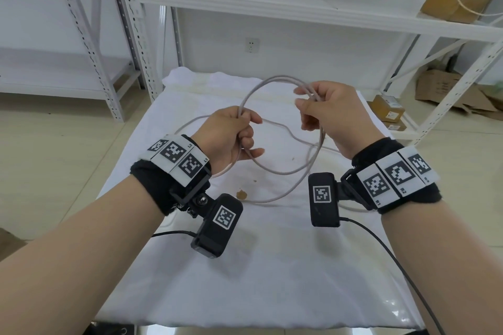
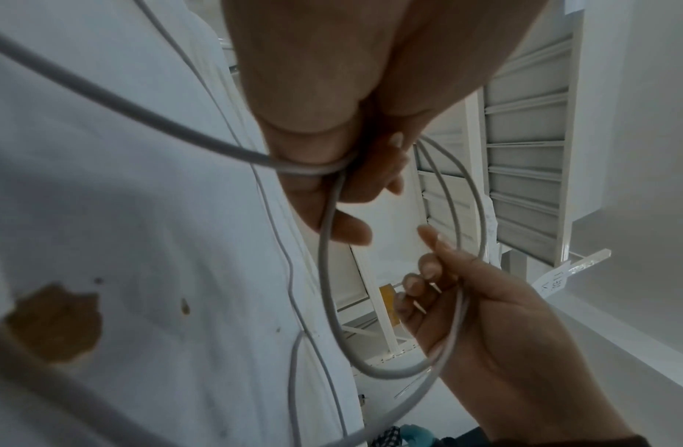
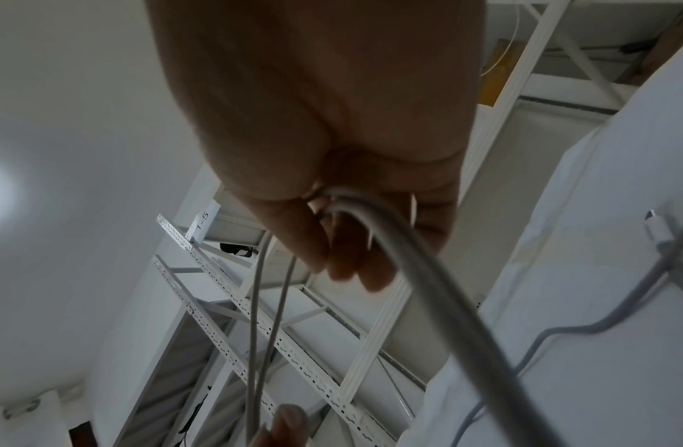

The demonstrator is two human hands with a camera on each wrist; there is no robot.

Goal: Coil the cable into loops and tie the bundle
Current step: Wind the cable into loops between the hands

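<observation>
Here, grey cable (image 1: 275, 171) held above the cloth-covered desk (image 1: 285, 266) in loose loops, strung left to right between left hand (image 1: 231, 135), fist closed round its strands, and right hand (image 1: 329, 111), pinching the far side. Slack tail on the desk below, nearer the right hand, probably next to gather.

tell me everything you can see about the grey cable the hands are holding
The cable is thin, pale grey and smooth, rubbery-looking. It is coiled into a few loose round loops held above the white cloth. The left hand grips one side of the coil, the right hand pinches the opposite side. Loose slack trails on the cloth, and a small white plug end lies there. Nothing ties it yet.
</observation>
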